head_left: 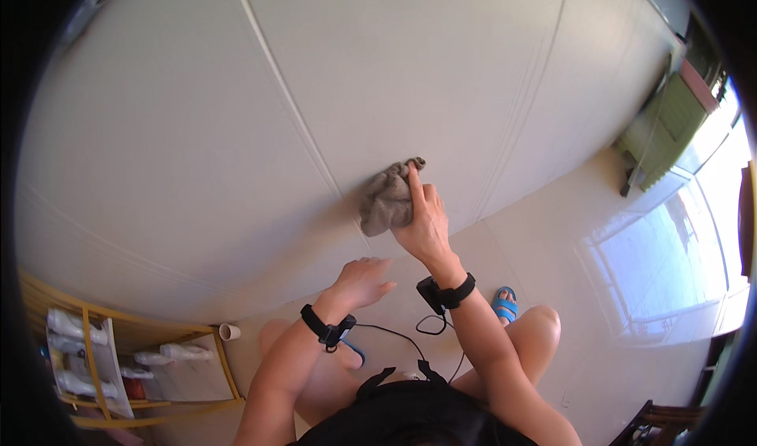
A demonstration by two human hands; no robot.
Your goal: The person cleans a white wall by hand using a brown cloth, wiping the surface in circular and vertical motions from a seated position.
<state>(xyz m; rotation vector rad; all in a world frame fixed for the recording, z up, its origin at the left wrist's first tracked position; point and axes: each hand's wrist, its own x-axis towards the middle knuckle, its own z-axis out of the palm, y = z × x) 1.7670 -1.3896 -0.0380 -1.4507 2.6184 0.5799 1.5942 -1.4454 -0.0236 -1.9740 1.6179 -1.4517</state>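
Note:
A crumpled grey-brown cloth (387,200) is pressed against the pale wall panel (390,67), close to a raised vertical seam. My right hand (427,215) grips it, the index finger stretched along its upper edge. Lower and to the left, my left hand (362,281) hovers before the wall with nothing in it, its fingers loosely extended. Each wrist wears a black strap with a small device, and black cables run down from these. The palm side of both hands is hidden.
A wooden rack (168,327) with several clear plastic bottles stands at lower left, beside a white cup (229,332). Glossy floor tiles (532,257) reflect window light. A green piece of furniture (668,126) is at upper right, and dark wooden furniture (656,425) at lower right.

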